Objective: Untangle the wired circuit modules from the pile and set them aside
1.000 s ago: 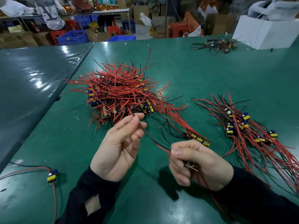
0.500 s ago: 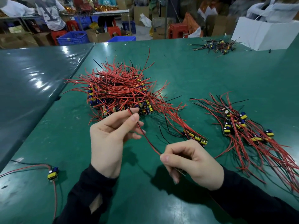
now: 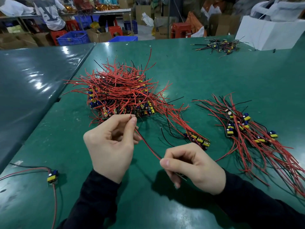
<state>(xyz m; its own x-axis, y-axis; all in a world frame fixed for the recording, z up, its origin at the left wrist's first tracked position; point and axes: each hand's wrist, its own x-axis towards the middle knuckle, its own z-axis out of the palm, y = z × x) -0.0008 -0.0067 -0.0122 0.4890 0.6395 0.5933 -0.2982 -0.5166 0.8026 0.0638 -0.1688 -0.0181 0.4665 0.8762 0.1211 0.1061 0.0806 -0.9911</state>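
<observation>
While the tangled pile (image 3: 122, 95) sits mid-table (image 3: 214, 76), sorted modules (image 3: 244, 128) lie to its right. Nearer me than the pile, my left hand (image 3: 110, 146) pinches a red wire's (image 3: 148, 147) tip; my right hand (image 3: 193, 167), fingers curled, grips its circuit module (image 3: 181, 176).

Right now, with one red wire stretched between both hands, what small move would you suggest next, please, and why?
Probably carry it right to the sorted bundle: the left hand pinches the red wire tip, the right hand grips its module, apparently clear of the pile.
</observation>
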